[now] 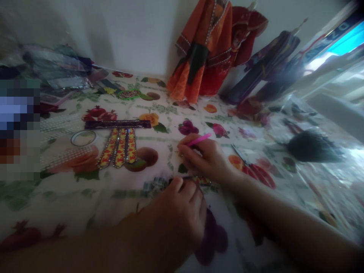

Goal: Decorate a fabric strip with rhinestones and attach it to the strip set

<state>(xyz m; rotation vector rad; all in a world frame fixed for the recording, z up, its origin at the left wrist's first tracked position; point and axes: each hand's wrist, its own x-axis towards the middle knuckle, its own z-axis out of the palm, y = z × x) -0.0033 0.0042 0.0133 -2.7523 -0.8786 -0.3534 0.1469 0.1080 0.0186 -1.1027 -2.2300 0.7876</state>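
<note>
Gripping slim pink pen-like stick (200,139) between thumb and fingers of right hand (204,156), above white fruit-printed tablecloth (71,208). Curling left hand (184,206) over dark, yellow-patterned beaded strip (203,180), mostly hidden beneath; cannot tell whether grasped. Lying farther left: flat purple band (118,124) with three yellow-red, rhinestone-edged tabs (131,148), near white ring (73,139). To right: red-handled scissors (253,170).

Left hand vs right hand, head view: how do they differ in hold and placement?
Hold: the right hand grips a pink stick much like a pen; the left hand curls, back upward, at a patterned piece, its exact grip hidden.
Placement: the left hand is nearer the camera; the right hand is farther off and to its right.
Shared: both are bare, over the fruit-print tablecloth.
</note>
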